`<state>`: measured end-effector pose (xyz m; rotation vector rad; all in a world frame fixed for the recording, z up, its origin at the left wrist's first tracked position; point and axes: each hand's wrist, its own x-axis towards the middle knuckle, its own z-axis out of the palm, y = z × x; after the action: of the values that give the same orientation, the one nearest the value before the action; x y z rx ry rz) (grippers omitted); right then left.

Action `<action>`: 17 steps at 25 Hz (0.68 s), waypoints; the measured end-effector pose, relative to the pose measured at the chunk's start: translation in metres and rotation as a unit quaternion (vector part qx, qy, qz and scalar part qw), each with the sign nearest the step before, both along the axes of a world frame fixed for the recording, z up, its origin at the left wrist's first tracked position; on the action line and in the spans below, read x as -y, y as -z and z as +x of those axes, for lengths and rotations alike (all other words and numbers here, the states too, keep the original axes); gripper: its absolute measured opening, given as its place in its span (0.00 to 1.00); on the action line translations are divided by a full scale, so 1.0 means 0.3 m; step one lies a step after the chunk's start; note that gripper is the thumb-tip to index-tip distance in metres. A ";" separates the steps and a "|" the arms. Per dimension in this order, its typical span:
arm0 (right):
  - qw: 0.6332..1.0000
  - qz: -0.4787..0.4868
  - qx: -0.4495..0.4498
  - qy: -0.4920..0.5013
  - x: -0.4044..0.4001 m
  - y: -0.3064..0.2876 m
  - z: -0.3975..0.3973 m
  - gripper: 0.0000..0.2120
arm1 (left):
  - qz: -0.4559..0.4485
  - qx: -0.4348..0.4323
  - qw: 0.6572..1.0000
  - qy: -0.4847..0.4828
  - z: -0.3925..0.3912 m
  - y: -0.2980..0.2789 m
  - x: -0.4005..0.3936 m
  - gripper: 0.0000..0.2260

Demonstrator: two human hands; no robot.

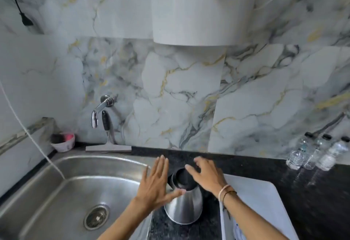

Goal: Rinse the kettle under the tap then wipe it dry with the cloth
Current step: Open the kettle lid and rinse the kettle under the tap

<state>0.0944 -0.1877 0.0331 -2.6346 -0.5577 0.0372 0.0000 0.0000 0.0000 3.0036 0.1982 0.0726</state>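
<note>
A steel kettle with a black open top stands on the dark counter just right of the sink. My left hand is spread flat at the kettle's left side, thumb touching its upper wall. My right hand hovers over the kettle's black rim with fingers curled and apart, holding nothing. The chrome tap juts from the wall above the sink's back left; no water runs from it. A pale cloth or mat lies on the counter to the kettle's right.
The steel sink with a drain strainer fills the lower left. A squeegee leans at the wall, a small bowl beside it. Three water bottles stand at the right. A white water purifier hangs overhead.
</note>
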 end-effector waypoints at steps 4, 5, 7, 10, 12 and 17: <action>0.994 -0.104 -0.004 0.012 -0.086 0.063 -0.053 0.21 | -0.014 -0.072 0.997 0.021 0.012 0.100 0.059 0.60; 0.994 -0.104 -0.017 0.012 -0.096 0.060 -0.043 0.20 | -0.019 -0.065 0.998 0.018 0.017 0.118 0.064 0.60; 0.996 -0.073 -0.050 0.004 -0.089 0.040 0.000 0.18 | -0.018 -0.052 0.998 0.016 0.019 0.137 0.062 0.61; 0.983 0.068 -0.170 -0.019 -0.016 0.001 0.070 0.16 | -0.011 -0.043 0.999 0.022 0.018 0.147 0.051 0.61; 0.928 0.189 -0.316 -0.060 0.056 -0.006 0.111 0.10 | -0.013 -0.037 0.999 0.026 0.018 0.149 0.051 0.61; 0.896 0.171 -0.379 -0.154 0.138 0.050 0.132 0.35 | -0.017 -0.021 0.999 0.034 0.021 0.169 0.045 0.62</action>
<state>0.1340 -0.2292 0.0181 -1.9412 -0.6124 0.9282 0.0062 -0.0134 -0.0506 2.9775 0.0989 -0.0020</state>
